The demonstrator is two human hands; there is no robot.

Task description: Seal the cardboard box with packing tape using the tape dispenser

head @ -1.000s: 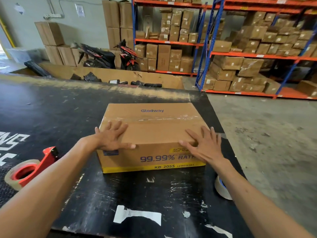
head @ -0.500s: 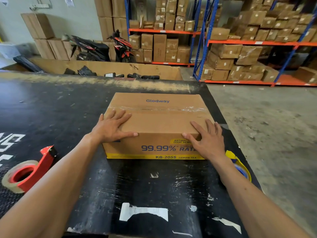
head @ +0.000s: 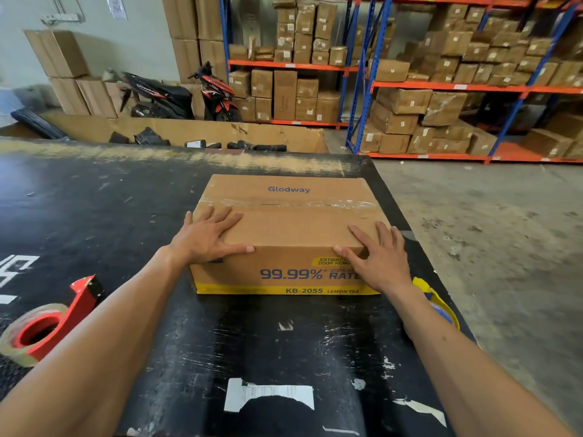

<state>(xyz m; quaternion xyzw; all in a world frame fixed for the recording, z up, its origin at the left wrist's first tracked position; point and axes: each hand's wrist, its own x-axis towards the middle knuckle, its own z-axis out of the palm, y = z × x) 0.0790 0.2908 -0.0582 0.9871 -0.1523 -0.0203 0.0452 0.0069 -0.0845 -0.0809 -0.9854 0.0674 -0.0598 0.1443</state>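
Resting on the black table [head: 126, 216], the cardboard box [head: 293, 228] is pressed at its near top edge by the left hand [head: 208, 236] and right hand [head: 378, 257], both flat, fingers spread, grasping nothing. The red tape dispenser [head: 47, 323] is positioned left of the box, well apart.

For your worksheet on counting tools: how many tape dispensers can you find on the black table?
2. A red dispenser lies at the table's left edge. A yellow dispenser lies near the right edge, partly hidden behind the right forearm. Others may be out of view.
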